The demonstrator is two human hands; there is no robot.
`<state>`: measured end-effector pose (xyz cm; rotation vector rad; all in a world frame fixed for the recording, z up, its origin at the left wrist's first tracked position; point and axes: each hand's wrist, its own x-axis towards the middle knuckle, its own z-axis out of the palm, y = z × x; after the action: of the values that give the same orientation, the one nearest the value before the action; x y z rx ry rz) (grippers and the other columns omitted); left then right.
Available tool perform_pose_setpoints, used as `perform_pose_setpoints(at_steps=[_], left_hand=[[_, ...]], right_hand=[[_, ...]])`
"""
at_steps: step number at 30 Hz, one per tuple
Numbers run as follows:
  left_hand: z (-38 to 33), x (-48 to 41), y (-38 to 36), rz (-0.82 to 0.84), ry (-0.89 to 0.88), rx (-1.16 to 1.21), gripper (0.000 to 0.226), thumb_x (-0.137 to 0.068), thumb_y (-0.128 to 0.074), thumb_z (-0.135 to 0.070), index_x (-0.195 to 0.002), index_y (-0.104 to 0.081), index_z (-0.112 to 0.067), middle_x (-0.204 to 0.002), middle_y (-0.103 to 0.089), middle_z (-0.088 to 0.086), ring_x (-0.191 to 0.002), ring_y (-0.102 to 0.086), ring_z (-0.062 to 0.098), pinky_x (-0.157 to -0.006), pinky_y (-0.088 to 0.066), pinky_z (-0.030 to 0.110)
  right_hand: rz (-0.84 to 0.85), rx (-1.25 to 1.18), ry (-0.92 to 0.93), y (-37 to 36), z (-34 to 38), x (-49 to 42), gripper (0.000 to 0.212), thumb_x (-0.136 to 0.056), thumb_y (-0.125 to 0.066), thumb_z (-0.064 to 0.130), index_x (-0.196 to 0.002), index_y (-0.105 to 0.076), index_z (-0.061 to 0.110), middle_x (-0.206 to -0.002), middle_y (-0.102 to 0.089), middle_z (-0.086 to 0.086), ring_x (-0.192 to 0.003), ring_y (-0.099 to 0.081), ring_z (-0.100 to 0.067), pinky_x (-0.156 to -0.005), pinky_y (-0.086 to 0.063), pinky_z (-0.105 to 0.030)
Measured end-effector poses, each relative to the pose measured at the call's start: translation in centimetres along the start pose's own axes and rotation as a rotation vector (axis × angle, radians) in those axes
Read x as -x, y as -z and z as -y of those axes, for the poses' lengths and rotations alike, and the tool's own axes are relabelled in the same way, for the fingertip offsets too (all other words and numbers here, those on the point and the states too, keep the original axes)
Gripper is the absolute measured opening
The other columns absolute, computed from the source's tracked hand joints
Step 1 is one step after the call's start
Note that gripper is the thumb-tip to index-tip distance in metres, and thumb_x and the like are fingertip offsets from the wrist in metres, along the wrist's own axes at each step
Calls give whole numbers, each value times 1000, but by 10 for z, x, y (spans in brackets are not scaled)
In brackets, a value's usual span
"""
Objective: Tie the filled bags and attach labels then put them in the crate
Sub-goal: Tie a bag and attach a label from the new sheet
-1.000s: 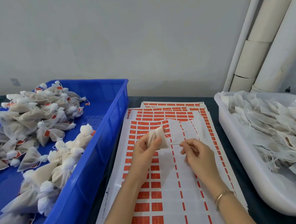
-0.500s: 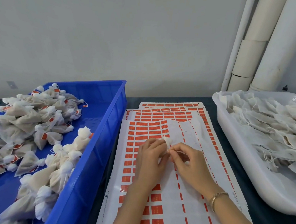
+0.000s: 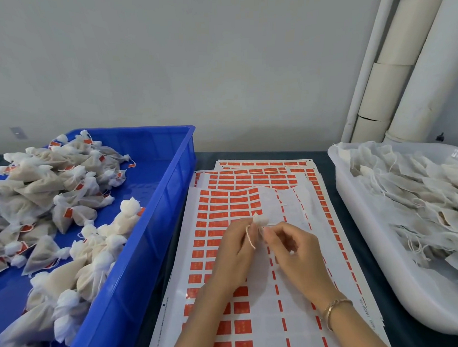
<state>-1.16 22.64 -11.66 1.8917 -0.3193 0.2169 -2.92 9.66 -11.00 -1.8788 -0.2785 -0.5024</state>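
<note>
The blue crate (image 3: 156, 230) stands to the left of the label sheets (image 3: 224, 200) and touches their edge. It already holds a big heap of tied bags (image 3: 51, 188), many with a red label. The white tray (image 3: 357, 219) is to the right of the sheets, a little apart, and is full of flat bags with loose strings (image 3: 422, 195) that wait for their turn.

Both hands work above the middle of the sheets. The left hand (image 3: 234, 250) has its fingers curled round one small bag (image 3: 261, 220); only the gathered white top of this bag shows above the knuckles. The right hand (image 3: 293, 252) is just beside it, with thumb and fingertips pinched together on the thin string (image 3: 249, 237), as far as I can see.

A second ago the hands were apart, the bag was held up with its body in full view, and the right hand pulled the string out to the side. Now the hands are together and the string lies looped over a finger of the left hand. I judge that the neck is drawn shut and the knot is being made. This bag has no label that I can see, so the label and the crate remain for it.
</note>
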Motion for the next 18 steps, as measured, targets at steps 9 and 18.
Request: perform_pose_setpoints(at_steps=[9,18], left_hand=[[-5,1,3,14,285,318,9,-99,-43,-36,-95,-49,-41,-102,-50,-24,-95,-54,1,-63,-43,6],[-7,-3,3,82,250,350,15,-96,-52,-31,-93,-66,-30,-86,-66,-21,-87,-60,-5,-71,-47,5]], right_hand=[[40,-77,-216,0,-9,-4,22,-91,-61,25,-106,-58,40,-104,-59,23,-93,-57,4,-68,-46,-5],[-48,-254,-353,2,-11,-8,13,-80,-72,28,-92,-67,33,-85,-68,23,-87,-62,7,-63,-50,-9]])
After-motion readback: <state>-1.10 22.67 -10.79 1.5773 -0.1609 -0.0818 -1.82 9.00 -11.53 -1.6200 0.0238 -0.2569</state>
